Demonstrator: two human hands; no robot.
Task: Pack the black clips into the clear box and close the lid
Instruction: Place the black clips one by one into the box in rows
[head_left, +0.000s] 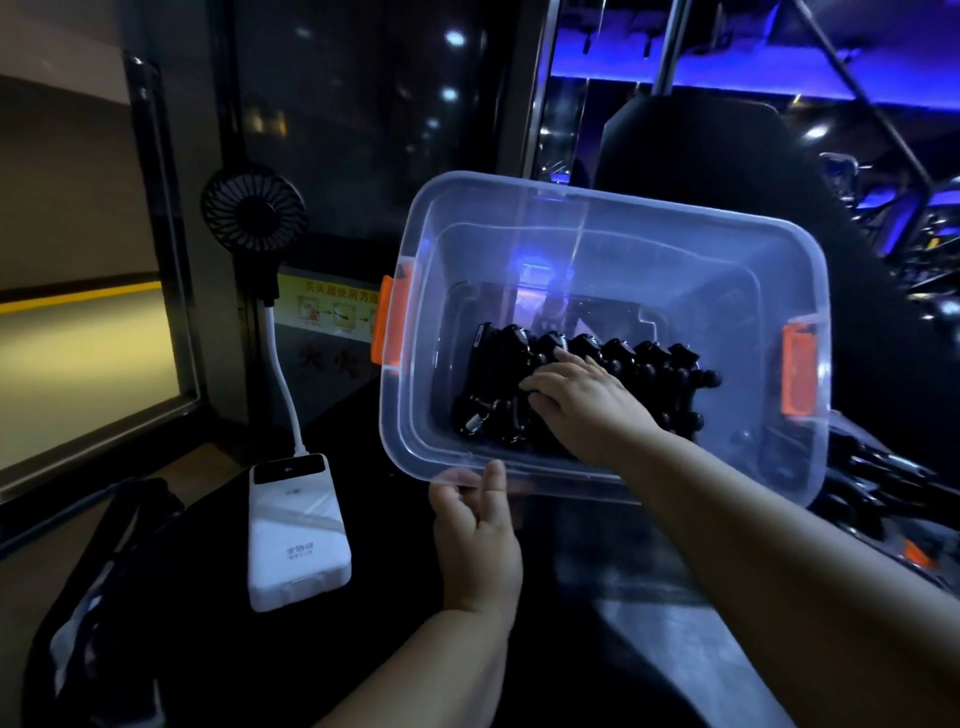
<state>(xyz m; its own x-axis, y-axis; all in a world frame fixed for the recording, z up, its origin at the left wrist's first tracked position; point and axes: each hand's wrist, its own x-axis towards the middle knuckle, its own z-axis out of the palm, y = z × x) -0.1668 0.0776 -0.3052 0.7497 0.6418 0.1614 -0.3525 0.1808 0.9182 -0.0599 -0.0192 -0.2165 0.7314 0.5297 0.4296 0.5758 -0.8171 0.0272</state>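
The clear box (613, 228) with orange latches stands tilted toward me, its lid off. Several black clips (644, 364) with metal springs lie in rows on its bottom. My right hand (582, 400) reaches inside the box and rests flat on the clips, fingers spread over them. My left hand (475, 535) grips the box's near rim at its front left corner, thumb over the edge. More black clips (878, 483) lie outside the box at the right, dim and hard to make out. No lid can be made out.
A white power bank (296, 535) lies left of the box, cabled to a small black fan (253, 213) standing behind it. A dark bag (104, 597) sits at the lower left. A window and wall close off the left and back.
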